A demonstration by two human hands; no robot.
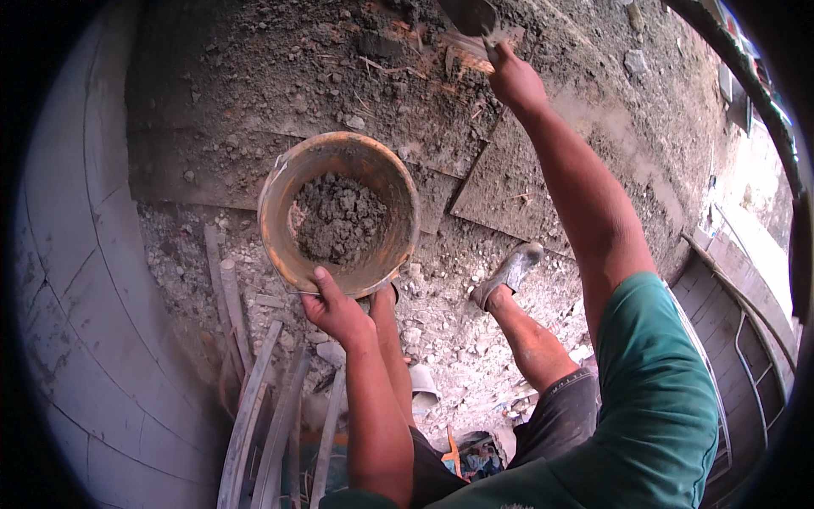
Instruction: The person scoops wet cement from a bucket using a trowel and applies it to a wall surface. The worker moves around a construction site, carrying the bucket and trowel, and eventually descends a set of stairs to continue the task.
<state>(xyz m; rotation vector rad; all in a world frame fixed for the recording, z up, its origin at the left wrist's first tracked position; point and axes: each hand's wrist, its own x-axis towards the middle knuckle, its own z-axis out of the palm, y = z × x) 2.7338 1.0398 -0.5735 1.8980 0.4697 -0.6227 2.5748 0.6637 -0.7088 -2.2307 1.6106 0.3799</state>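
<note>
Orange and mortar-caked, the round plastic bucket point(339, 212) hangs in front of the person, gripped at its near rim by the left hand point(335, 310), whose fingers are curled tight over the edge with the thumb lying inside. A lump of grey wet mortar point(339, 216) sits in its bottom, filling perhaps a third of it, so by the look of it plenty of material is left to be used. The right hand point(515, 81) is raised at full stretch to the top of the view and closed around the worn wooden handle point(471, 47) of a metal trowel point(471, 15), whose blade is cut off by the upper edge, so what it touches cannot be told. Judging from this, the work is somewhere in the middle: mortar is loaded and the tool is up, but no finished surface shows. Below lie flat grey concrete slabs point(509, 182) dusted with dirt, then pale rubble point(441, 314), on which the person's foot in a grey worn shoe point(509, 271) stands. Room is tight: a curved grey concrete wall point(76, 254) closes the left, loose wooden battens point(254, 407) crowd the lower left, and planked wooden boards point(738, 271) edge the right.
</note>
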